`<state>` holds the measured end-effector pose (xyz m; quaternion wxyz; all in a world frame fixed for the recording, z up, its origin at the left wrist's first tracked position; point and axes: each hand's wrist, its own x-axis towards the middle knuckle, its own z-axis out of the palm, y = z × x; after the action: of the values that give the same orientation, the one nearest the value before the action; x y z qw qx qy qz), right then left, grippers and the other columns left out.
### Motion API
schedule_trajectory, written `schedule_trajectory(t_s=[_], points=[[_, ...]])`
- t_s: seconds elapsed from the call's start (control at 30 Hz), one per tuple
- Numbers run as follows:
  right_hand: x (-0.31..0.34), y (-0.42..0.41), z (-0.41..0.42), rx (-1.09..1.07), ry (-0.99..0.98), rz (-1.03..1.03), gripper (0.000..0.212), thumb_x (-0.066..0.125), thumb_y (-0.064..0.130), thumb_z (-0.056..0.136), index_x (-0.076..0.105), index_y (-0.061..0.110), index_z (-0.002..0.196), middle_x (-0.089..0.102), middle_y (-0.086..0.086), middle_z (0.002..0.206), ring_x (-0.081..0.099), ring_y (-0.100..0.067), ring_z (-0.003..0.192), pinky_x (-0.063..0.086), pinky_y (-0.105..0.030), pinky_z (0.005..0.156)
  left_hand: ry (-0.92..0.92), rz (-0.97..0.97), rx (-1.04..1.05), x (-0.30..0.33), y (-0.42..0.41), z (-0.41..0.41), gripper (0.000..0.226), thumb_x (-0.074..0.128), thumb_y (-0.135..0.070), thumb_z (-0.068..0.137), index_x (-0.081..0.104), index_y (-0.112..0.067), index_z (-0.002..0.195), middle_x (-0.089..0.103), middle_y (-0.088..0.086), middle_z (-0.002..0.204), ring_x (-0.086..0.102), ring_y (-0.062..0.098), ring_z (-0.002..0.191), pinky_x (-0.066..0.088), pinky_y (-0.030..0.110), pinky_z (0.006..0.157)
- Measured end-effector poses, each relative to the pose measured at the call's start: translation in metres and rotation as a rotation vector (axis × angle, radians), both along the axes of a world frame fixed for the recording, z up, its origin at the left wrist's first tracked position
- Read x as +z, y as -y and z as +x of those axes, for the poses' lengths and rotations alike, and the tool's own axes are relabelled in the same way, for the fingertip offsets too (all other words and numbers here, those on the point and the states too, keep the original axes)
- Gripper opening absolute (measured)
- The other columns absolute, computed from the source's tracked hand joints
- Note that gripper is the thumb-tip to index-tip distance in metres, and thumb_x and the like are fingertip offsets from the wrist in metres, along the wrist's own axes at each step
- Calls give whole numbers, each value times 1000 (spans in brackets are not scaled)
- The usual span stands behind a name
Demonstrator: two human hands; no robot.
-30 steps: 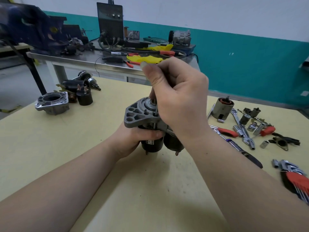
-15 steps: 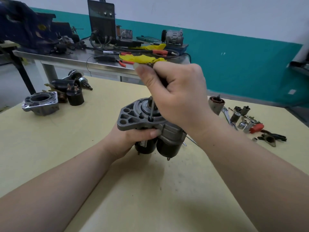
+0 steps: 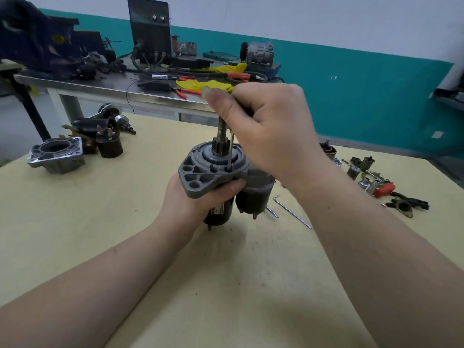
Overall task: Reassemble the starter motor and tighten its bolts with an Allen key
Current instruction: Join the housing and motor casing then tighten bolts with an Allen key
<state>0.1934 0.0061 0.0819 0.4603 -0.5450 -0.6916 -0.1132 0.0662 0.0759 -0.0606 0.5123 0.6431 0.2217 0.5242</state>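
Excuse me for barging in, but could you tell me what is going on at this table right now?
A person is putting a starter motor back together on the yellow table. The left hand grips the motor from below and holds it upright, pinion gear up. The right hand holds an Allen key whose shaft runs down into a bolt hole in the grey front housing. A spare Allen key lies on the table beside the motor, with other motor parts and sockets scattered on both sides.

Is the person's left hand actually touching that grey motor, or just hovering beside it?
Touching. The head view shows the left hand wrapped around the starter motor below its grey flange, thumb pressed against the housing, holding it upright off the table.
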Motion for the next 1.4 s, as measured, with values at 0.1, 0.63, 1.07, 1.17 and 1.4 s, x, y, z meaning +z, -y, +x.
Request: schedule_trajectory(t_s=[0.1,0.63,1.07,1.17,1.4], points=[[13,-4,6,132,-92,-24,52,61,30,108,60,-3,68,55,-15,59,55,-31,54,48,-44,55,-7,-30,-60,-1,-8,-5,62,95,-35,72,74,-18,128,77,4,130,72,27,125,55,60,108],[-90,-13,73,-361,102,-717,43,60,68,93,59,40,125,65,11,107,64,-19,102,55,-38,79,83,-613,8,3,-40,-34,56,92,-58,73,84,-23,115,81,13,120,80,37,106,64,60,86],[-135,-12,99,-621,468,-799,24,43,33,103,54,27,123,62,-3,113,68,-33,99,38,-37,63,-252,-646,212,9,-27,-18,68,96,-61,64,80,-14,110,85,5,95,83,28,86,68,47,82],[-132,-8,114,-728,455,-815,25,44,30,102,55,26,124,45,-5,102,62,-33,87,31,-33,54,-363,-637,225,10,-21,-4,70,98,-63,59,80,-14,106,85,3,89,83,25,79,69,46,79],[-137,-1,92,-458,289,-734,30,57,19,94,59,26,123,51,-1,113,63,-32,105,40,-36,67,-857,-534,351,15,-13,36,121,62,-107,33,72,-29,125,59,5,127,58,36,125,50,50,108]])
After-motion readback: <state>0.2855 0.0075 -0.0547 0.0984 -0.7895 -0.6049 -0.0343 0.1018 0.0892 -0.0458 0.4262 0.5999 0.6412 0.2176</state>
